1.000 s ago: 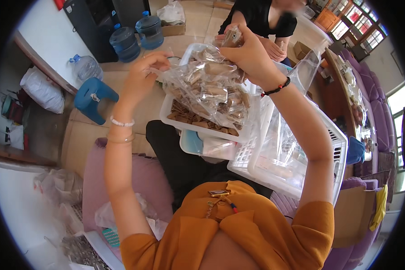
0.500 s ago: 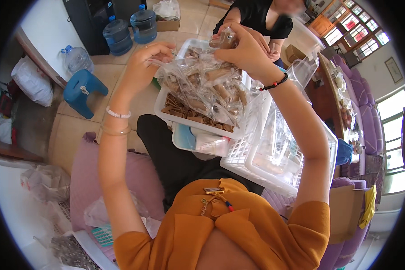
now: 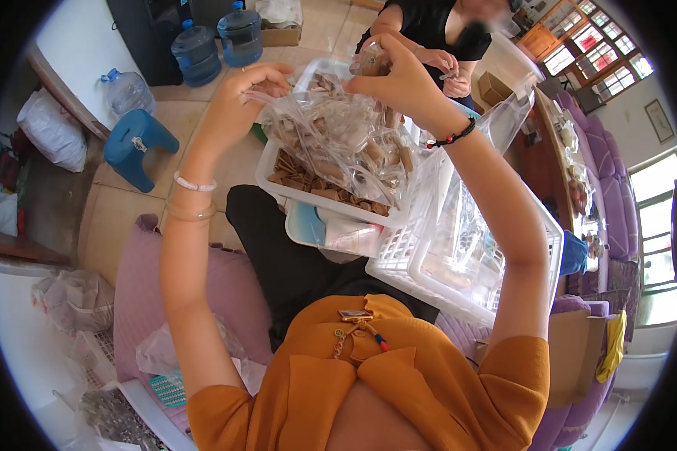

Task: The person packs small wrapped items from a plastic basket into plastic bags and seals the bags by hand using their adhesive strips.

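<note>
My left hand (image 3: 242,101) is raised at the far left, its fingers pinching the edge of a large clear plastic bag (image 3: 320,131). Small brown pieces in clear wrapping fill this bag, which rests over a white tub (image 3: 266,167). Loose, folded brown pieces (image 3: 308,186), like cardboard, lie along the tub's near side. My right hand (image 3: 402,86) is closed around a small brown wrapped packet (image 3: 371,60), held above the bag's far right part. Clear wrapping blurs the packet's details.
A white basket (image 3: 399,267) holding clear plastic bags stands to the right of the tub. Across from me, another person's hands (image 3: 447,71) hold something small. A blue stool (image 3: 137,146) and water jugs (image 3: 195,56) stand at the left. A long table (image 3: 538,161) runs along the right.
My right hand has shifted slightly left with the packet. The bag's contents have slumped a little under it. The other person's hands have come into clearer view.
</note>
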A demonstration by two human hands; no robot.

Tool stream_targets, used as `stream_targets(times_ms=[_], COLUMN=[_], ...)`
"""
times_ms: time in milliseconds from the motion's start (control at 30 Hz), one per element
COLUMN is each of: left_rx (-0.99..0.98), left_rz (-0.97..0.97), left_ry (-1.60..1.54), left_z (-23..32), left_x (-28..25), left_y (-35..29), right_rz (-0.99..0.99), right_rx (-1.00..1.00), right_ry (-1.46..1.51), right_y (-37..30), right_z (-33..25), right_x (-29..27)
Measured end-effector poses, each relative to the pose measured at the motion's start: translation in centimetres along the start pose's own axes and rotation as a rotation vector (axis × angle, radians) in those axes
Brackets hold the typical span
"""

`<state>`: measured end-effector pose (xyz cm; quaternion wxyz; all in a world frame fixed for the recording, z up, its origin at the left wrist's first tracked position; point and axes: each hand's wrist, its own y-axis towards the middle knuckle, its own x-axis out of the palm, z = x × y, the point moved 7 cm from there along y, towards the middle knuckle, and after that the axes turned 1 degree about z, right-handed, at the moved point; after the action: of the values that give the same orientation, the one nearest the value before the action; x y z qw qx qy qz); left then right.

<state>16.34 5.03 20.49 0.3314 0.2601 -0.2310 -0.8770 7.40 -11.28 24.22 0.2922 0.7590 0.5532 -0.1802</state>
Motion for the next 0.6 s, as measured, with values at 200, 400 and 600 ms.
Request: stream_targets(times_ms=[200,400,600], left_rx=[-0.005,-0.012,-0.020], left_rz=[-0.043,-0.037,-0.043], left_ry=[0.027,0.032,0.002], left_z=[-0.20,-0.23,-0.86], left_x=[0.23,0.41,0.20], left_y=[0.11,0.16,0.08], right_rz=[-0.006,0.010,-0.045], right_rx=[0.041,-0.073,-0.090], right_ry=[-0.003,-0.089,-0.121], right_y=[-0.10,0.18,0.40], right_z=[-0.03,-0.31,-0.14], right_x=[0.03,0.64,0.77])
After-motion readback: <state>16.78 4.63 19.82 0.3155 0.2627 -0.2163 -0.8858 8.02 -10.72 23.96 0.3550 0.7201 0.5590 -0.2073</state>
